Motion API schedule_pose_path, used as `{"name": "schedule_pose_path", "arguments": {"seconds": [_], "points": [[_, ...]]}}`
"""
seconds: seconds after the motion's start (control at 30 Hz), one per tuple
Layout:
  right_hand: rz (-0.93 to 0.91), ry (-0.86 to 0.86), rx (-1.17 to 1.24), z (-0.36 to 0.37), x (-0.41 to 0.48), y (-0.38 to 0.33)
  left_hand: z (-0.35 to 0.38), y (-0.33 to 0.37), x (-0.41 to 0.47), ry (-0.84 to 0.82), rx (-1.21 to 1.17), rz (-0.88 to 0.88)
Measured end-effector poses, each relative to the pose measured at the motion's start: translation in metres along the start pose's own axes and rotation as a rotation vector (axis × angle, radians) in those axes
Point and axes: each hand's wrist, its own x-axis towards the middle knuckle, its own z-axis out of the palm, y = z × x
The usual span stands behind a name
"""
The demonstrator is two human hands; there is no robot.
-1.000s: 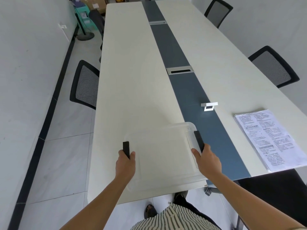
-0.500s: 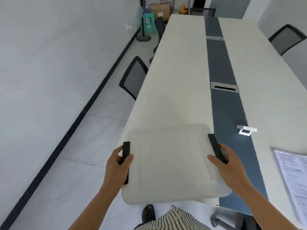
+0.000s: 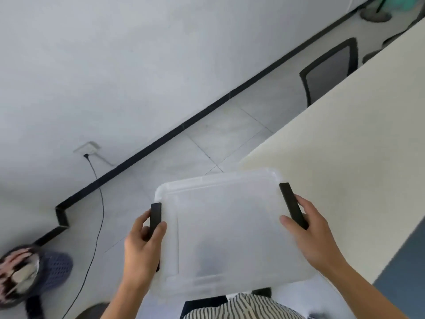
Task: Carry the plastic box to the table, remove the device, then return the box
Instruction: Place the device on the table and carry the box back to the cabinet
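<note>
Gripping the plastic box [image 3: 225, 231] by its black side handles, our left hand [image 3: 142, 247] and right hand [image 3: 315, 236] hold it lidded in the air beside the counter [image 3: 345, 162]; we judge we are returning it, keeping it level.

Plastic box [image 3: 230, 231] contents obscured by frosted lid; bin [image 3: 27, 277] at lower left blurred — table [image 3: 345, 157] cut off right.
</note>
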Motion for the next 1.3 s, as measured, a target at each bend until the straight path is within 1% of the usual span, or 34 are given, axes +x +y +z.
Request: {"name": "schedule_pose_path", "arguments": {"seconds": [0.1, 0.23, 0.33, 0.43, 0.5, 0.6, 0.73, 0.9, 1.03, 1.2, 1.3], "points": [[-0.051, -0.093, -0.028, 0.043, 0.008, -0.020, -0.041, -0.015, 0.007, 0.100, -0.053, -0.032], [-0.110, -0.140, -0.052, 0.101, 0.027, -0.056, -0.084, -0.023, 0.038, 0.187, -0.124, -0.031], [-0.140, -0.154, -0.058, 0.149, 0.042, -0.084, -0.120, -0.020, 0.076, 0.204, -0.146, -0.029], [-0.151, -0.168, -0.053, 0.193, 0.056, -0.109, -0.155, -0.014, 0.118, 0.214, -0.106, -0.025], [-0.156, -0.167, -0.045, 0.214, 0.067, -0.123, -0.173, -0.005, 0.145, 0.216, -0.074, -0.013], [-0.143, -0.125, -0.034, 0.234, 0.087, -0.143, -0.183, 0.015, 0.186, 0.185, -0.087, 0.004], [-0.086, -0.075, -0.022, 0.241, 0.136, -0.163, -0.167, 0.043, 0.255, 0.082, -0.081, -0.012], [-0.027, 0.048, 0.048, 0.241, 0.222, -0.190, -0.120, 0.097, 0.354, -0.023, -0.077, 0.009], [0.042, 0.082, 0.093, 0.237, 0.292, -0.223, -0.090, 0.159, 0.427, -0.077, -0.004, 0.048], [0.035, 0.109, 0.109, 0.223, 0.379, -0.282, -0.054, 0.237, 0.510, -0.112, 0.055, 0.110], [0.043, 0.166, 0.138, 0.210, 0.431, -0.308, -0.023, 0.278, 0.562, -0.147, 0.062, 0.138]]}}
